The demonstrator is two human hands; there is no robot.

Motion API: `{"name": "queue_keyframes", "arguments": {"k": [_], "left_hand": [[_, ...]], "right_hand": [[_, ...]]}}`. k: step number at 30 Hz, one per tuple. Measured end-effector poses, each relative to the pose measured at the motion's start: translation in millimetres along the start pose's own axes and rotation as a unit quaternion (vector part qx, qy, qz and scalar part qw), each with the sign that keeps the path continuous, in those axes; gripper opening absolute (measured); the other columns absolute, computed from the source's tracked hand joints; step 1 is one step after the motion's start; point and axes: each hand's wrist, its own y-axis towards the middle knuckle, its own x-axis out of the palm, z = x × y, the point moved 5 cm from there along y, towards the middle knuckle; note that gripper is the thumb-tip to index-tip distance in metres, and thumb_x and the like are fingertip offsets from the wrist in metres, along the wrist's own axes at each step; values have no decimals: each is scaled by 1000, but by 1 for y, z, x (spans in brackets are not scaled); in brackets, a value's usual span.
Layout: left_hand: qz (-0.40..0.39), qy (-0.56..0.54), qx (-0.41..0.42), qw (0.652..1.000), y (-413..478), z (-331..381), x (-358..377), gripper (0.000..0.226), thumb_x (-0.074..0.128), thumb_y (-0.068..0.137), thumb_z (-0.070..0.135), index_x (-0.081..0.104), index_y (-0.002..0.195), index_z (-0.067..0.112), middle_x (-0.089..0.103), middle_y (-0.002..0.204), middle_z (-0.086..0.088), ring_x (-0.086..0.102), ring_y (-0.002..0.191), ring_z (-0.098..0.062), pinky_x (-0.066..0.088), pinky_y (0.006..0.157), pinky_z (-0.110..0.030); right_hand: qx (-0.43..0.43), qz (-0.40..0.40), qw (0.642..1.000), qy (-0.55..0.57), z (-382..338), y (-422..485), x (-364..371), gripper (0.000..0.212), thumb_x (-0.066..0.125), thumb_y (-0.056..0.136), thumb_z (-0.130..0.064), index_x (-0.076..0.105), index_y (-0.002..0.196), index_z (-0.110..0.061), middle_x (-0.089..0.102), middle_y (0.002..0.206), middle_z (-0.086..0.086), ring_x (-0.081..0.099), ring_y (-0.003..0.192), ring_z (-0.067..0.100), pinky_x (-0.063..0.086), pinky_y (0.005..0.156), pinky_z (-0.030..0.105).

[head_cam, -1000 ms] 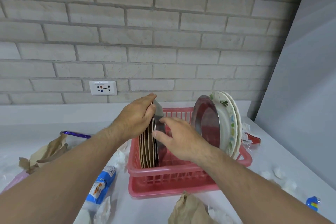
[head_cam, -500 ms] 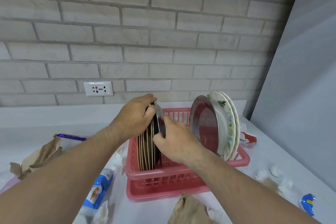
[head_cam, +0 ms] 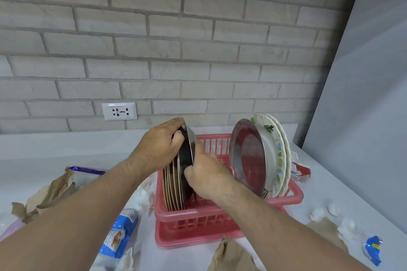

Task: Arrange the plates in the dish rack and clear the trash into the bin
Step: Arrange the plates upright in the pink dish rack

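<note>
A pink plastic dish rack (head_cam: 198, 218) stands on the white counter. At its left end several thin tan-rimmed plates (head_cam: 172, 185) stand on edge. My left hand (head_cam: 159, 147) grips the tops of these plates and of a steel plate (head_cam: 187, 152) beside them. My right hand (head_cam: 209, 176) holds that steel plate from the right side, lower down. At the rack's right end a large steel plate (head_cam: 248, 156) leans against two white patterned plates (head_cam: 276, 152).
Trash lies around the rack: crumpled brown paper (head_cam: 50, 191) and a purple wrapper (head_cam: 86, 170) at left, a blue-white packet (head_cam: 119, 235) in front, brown paper (head_cam: 233, 255), white tissues (head_cam: 321, 213) and a blue wrapper (head_cam: 373, 248) at right. Brick wall behind, grey panel at right.
My right hand has moved left and closed onto the steel plate, pressing it against the standing plates. My left hand stays on the plate tops.
</note>
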Motion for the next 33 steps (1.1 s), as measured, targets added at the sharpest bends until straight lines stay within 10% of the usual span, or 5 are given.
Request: {"name": "queue_keyframes", "arguments": {"k": [8,12,19,26,33], "left_hand": [[3,8,-22,1000,0,-9,-3,44,33,101,21,42,144,16,39,151,1,31,140,-11,14,107,-13],[-5,25,-17,1000,3,-7,1,46,31,101,23,41,145,15,38,152,1,28,142,-10,12,108,-14],[-15,27,-5,1000,4,4,8,48,30,100,22,39,146,14,33,154,-1,26,143,-11,12,110,-15],[-14,37,-8,999,3,6,9,48,30,100,24,37,147,14,33,155,-1,26,143,-11,13,112,-17],[-18,35,-7,999,2,7,10,48,29,101,23,36,148,15,31,156,0,24,143,-10,11,111,-15]], "right_hand": [[-22,50,991,-119,-10,-11,-12,70,56,92,-4,21,151,-16,60,113,12,63,96,29,59,77,41],[-11,93,987,-131,-11,-21,-59,50,50,93,-8,33,140,-13,51,79,3,56,74,23,52,61,33],[57,177,963,-196,14,-27,-128,34,49,91,-15,47,125,-10,56,85,4,53,76,22,45,59,26],[109,117,969,-190,41,-26,-109,43,58,90,-7,45,131,-9,58,103,8,61,90,24,55,69,32],[110,88,969,-205,49,-24,-94,52,53,93,-5,35,142,-8,44,75,-1,49,62,14,37,45,24]]}}
